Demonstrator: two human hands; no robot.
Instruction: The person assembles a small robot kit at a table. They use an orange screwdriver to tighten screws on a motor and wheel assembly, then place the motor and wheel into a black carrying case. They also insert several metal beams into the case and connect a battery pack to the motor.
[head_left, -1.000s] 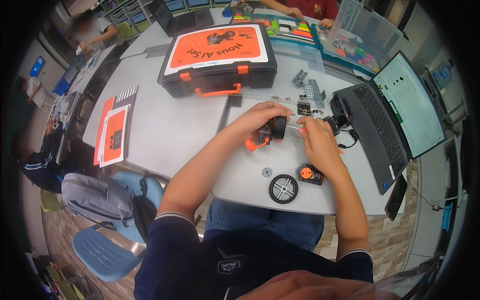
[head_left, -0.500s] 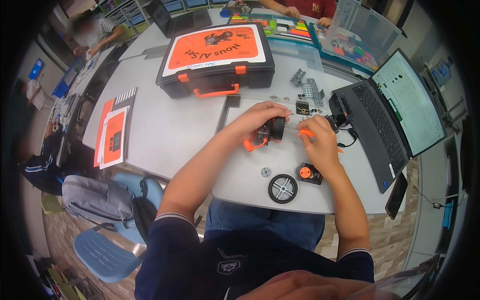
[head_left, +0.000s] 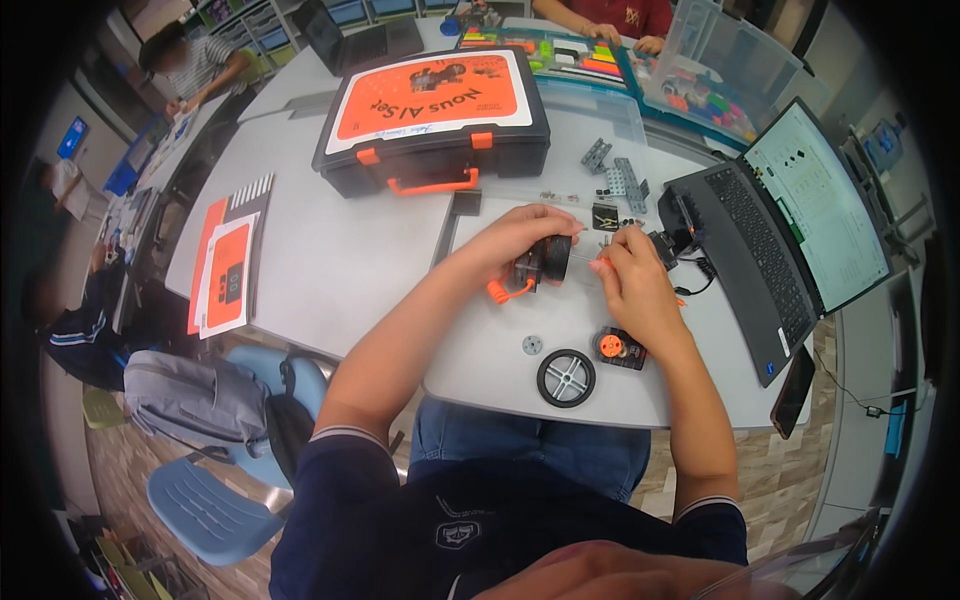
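Observation:
My left hand (head_left: 522,234) is closed around a black wheel (head_left: 556,259) joined to a dark block, and holds it upright above the table. An orange connector (head_left: 497,292) sticks out below that block. To the right, my right hand (head_left: 638,272) grips a screwdriver (head_left: 584,259) by its orange handle, mostly hidden by the fingers. Its thin shaft points left at the wheel's face; whether the tip touches is too small to tell. Near my right wrist lies a black motor (head_left: 622,348) with an orange hub. A grey-spoked wheel (head_left: 566,378) and a small grey disc (head_left: 532,345) lie nearer me.
An open laptop (head_left: 755,215) stands at the right, a phone (head_left: 793,392) by the edge. Behind my hands are grey beams (head_left: 625,180) and small parts. A black case (head_left: 430,160) and booklets (head_left: 228,270) sit left. Across the table, another person's hands (head_left: 603,32) reach a parts tray.
My right hand has turned on the screwdriver, its fingers now covering most of the orange handle. My left hand and the wheel stay in place.

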